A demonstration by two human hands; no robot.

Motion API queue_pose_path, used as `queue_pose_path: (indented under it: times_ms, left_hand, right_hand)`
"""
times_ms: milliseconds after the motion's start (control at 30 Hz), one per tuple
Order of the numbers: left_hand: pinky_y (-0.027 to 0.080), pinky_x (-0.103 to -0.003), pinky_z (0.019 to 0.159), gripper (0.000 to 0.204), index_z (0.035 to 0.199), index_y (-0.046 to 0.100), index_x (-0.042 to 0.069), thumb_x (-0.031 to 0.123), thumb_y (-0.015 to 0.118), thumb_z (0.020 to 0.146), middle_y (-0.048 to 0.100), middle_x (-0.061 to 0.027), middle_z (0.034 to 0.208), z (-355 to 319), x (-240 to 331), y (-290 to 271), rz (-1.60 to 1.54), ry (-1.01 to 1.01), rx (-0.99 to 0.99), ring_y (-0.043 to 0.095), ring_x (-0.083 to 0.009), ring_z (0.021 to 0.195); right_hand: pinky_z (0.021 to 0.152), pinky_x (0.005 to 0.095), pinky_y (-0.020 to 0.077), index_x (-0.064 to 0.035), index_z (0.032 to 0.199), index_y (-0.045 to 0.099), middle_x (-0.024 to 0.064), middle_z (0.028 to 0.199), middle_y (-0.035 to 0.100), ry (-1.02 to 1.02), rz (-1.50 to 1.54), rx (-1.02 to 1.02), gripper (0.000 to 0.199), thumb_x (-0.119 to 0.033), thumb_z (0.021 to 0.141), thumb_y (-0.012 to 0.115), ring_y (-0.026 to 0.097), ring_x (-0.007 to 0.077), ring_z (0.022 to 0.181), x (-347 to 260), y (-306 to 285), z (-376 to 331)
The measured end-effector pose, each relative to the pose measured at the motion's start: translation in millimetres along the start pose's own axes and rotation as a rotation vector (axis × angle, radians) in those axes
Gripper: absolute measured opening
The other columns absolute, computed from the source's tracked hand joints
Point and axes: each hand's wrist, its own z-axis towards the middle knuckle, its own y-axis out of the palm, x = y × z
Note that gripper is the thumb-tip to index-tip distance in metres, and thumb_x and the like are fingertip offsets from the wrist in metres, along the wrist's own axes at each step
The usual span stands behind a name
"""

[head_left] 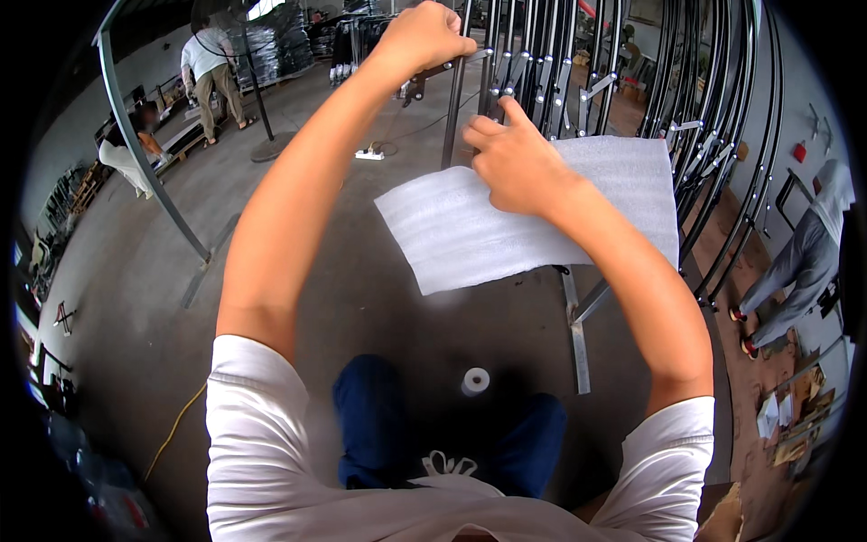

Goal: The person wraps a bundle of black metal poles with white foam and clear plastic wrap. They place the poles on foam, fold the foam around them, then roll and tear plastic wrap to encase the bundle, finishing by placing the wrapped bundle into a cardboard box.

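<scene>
A white foam sheet (533,221) hangs spread in front of a rack of black metal frames (578,63), held up by the right hand (515,163), whose grip pinches its upper edge with the forefinger raised. The left hand (424,36) is closed around a dark upright tube (454,99) of the rack. Below, a roll of white tape (475,380) stands on the concrete floor (135,298) between the person's knees.
</scene>
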Motion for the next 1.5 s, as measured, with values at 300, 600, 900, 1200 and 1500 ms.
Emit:
queue_pose_path:
  times_ms: [300, 600, 900, 1200, 1500]
  left_hand:
    - [0.037, -0.025, 0.040, 0.022, 0.064, 0.058, 0.005, 0.022, 0.068, 0.072, 0.050, -0.0019, 0.049, -19, 13, -21, -0.331, 0.008, -0.080, 0.045, -0.0098, 0.043]
    - [0.040, -0.023, 0.055, 0.023, 0.077, 0.057, 0.003, 0.025, 0.063, 0.078, 0.055, -0.0011, 0.064, 7, -48, -16, -0.547, 0.123, -0.303, 0.051, -0.0088, 0.059]
    - [0.040, -0.019, 0.063, 0.019, 0.089, 0.055, 0.001, 0.019, 0.059, 0.082, 0.054, 0.0019, 0.077, 29, -85, -5, -0.597, 0.182, -0.472, 0.049, -0.0036, 0.070]
    - [0.047, -0.024, 0.070, 0.038, 0.116, 0.049, -0.001, 0.022, 0.052, 0.086, 0.057, -0.0085, 0.099, 3, -116, 13, -0.999, 0.147, -0.484, 0.057, -0.0117, 0.079]
    - [0.051, -0.027, 0.068, 0.047, 0.120, 0.044, -0.001, 0.027, 0.055, 0.084, 0.058, -0.0088, 0.089, 27, -130, 36, -1.311, -0.015, -0.883, 0.059, -0.0123, 0.072]
  right_hand:
    - [0.097, 0.0464, 0.0283, -0.0012, 0.073, 0.063, 0.0139, 0.122, 0.045, 0.173, 0.292, 0.430, 0.010, -0.009, 0.068, 0.059, 0.041, 0.0237, 0.115, 23, -6, 5]
    - [0.103, 0.0463, 0.0241, 0.0003, 0.069, 0.055, 0.0255, 0.128, 0.037, 0.284, 0.291, 0.230, 0.008, -0.003, 0.065, 0.062, 0.043, 0.0286, 0.116, 7, -23, 43]
    - [0.105, 0.0483, 0.0230, 0.0002, 0.063, 0.053, 0.0291, 0.122, 0.043, 0.312, 0.265, 0.168, 0.009, -0.001, 0.058, 0.061, 0.052, 0.0297, 0.104, 15, -11, 71]
    - [0.103, 0.0498, 0.0235, 0.0028, 0.064, 0.055, 0.0267, 0.131, 0.036, 0.326, 0.628, 0.266, 0.017, -0.011, 0.068, 0.064, 0.045, 0.0348, 0.116, 26, 5, 57]
    - [0.105, 0.0500, 0.0161, 0.0022, 0.063, 0.055, 0.0287, 0.130, 0.036, 0.303, 0.599, 0.275, 0.025, -0.020, 0.070, 0.064, 0.047, 0.0357, 0.115, 33, 10, 45]
